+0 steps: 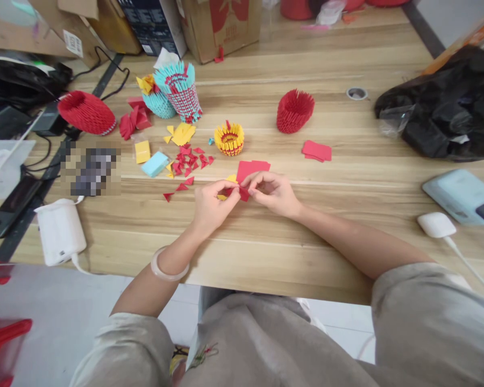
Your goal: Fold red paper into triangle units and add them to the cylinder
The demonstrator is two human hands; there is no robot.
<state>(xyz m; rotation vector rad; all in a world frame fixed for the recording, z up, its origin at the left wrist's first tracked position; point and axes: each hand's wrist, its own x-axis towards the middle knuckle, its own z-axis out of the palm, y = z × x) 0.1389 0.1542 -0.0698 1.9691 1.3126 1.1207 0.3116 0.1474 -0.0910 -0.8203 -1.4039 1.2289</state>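
Between both hands is a small piece of red paper (244, 194), partly covered by the fingers. My left hand (213, 205) pinches its left side with thumb and forefinger. The fingers of my right hand (277, 194) close on its right side. Just beyond the hands lie red paper sheets (252, 167), with a bit of yellow paper (232, 178) beside them. Folded red triangles (187, 161) are scattered to the left. A yellow and red folded-paper bowl (229, 140) stands behind the hands, and a red folded-paper cup (294, 111) is farther right.
Turquoise and red paper vases (183, 97) stand at back left, near a red one on its side (86, 113). Red slips (317, 151) lie right. A white power bank (61, 232) with a cable is left; a black bag (439, 102) and light-blue device (462, 194) are right.
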